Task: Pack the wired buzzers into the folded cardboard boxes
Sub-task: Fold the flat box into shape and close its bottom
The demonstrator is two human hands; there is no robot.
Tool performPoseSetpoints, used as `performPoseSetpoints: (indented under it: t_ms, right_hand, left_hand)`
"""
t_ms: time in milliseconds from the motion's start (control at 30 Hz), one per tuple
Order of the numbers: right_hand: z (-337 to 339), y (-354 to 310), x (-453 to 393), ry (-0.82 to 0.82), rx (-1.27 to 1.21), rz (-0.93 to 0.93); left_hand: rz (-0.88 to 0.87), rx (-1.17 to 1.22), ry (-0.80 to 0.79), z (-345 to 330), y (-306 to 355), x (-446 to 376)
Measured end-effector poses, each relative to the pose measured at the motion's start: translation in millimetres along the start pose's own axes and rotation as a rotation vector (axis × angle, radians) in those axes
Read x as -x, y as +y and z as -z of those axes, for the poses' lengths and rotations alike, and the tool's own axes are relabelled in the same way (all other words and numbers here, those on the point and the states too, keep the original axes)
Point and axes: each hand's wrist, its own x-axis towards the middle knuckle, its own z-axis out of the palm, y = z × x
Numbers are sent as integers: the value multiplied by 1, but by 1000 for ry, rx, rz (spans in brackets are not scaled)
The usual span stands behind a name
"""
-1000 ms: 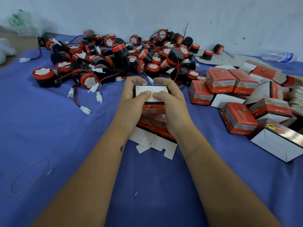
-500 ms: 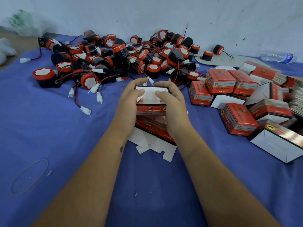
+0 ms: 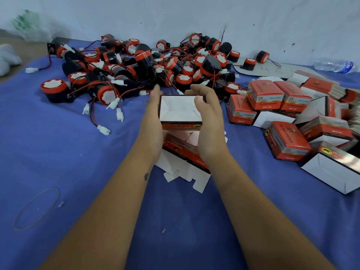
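We hold one folded cardboard box (image 3: 180, 112) between both hands, open mouth up, white interior showing and nothing inside it. Our left hand (image 3: 153, 125) presses its palm and fingers against the left wall; our right hand (image 3: 209, 125) curls around the right wall, thumb over the upper rim. Neither hand holds a buzzer.

Hazards from this grip:

1. Inward pressure on thin card can bow the side walls and spring the folded bottom flaps, so that a buzzer drops through.
2. The pile of wired buzzers (image 3: 148, 69) lies just beyond the fingertips, with leads tangled. Pulling one likely drags its neighbours.
3. Releasing one hand to reach leaves the box on a single side grip, and it can tilt.
4. Flat box blanks (image 3: 185, 162) directly under the grip make an uneven seat.

Closed boxes (image 3: 265, 98) stand to the right of the grip.
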Motion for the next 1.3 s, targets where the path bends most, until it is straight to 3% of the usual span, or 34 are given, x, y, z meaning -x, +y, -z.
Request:
performPoseSetpoints:
  t_ms: [167, 300, 433, 600, 767, 833, 933, 1000, 1067, 1133, 1200, 1300]
  right_hand:
    - [5, 5, 4, 36, 275, 352]
    - [11, 5, 0, 152, 511, 491]
    - [9, 11, 1, 72, 521, 320]
    - [16, 19, -8, 45, 190, -65]
    - [28, 29, -15, -116, 392, -132]
    - [28, 28, -14, -130, 428, -161]
    - [27, 24, -9, -140, 539, -144]
    - [24, 20, -5, -140, 663, -77]
    - [21, 18, -4, -153, 745, 2]
    - [18, 20, -7, -135, 773, 12]
    - [19, 23, -7, -112, 733, -10]
    - [21, 23, -7, -46, 692, -34]
  left_hand:
    - [-22, -249, -51, 6, -3, 0]
    - [-13, -81, -100, 10, 3, -3]
    - [-71, -51, -44, 15, 4, -4]
    - [-354, -253, -142, 21, 0, -1]
    - [-338, -555, -223, 23, -2, -4]
    - [-362, -608, -79, 33, 6, -7]
    - [-522, -776, 466, 65, 20, -11]
    - [-373, -908, 732, 90, 29, -13]
    - [-69, -1138, 708, 110, 30, -16]
    - [63, -1346, 570, 114, 25, -17]
    - [3, -1409, 532, 111, 20, -18]
    - [-68, -1266, 594, 110, 19, -20]
